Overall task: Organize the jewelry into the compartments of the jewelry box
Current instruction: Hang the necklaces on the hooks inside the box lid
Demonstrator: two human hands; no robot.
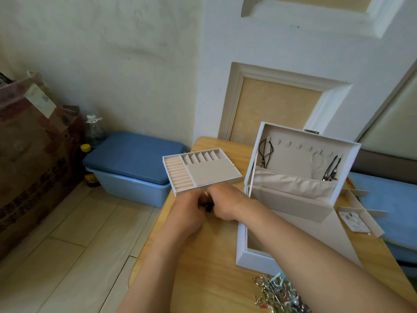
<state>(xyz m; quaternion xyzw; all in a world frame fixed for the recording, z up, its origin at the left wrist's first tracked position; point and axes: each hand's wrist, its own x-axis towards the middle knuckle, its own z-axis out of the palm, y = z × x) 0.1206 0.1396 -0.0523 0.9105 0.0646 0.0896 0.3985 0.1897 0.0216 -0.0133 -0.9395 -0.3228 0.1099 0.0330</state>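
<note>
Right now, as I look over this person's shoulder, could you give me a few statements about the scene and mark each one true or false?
1. The lid of the white jewelry box stands open. True.
2. The beige compartment tray sits inside the box. False: it lies on the light wooden table, left of the box.
3. Dark cord necklaces hang inside the lid. True.
4. The tangled pile of jewelry lies on the floor tiles. False: it lies on the table, at its near edge.
5. The left hand and right hand hold a small dark item between them. True.
</note>
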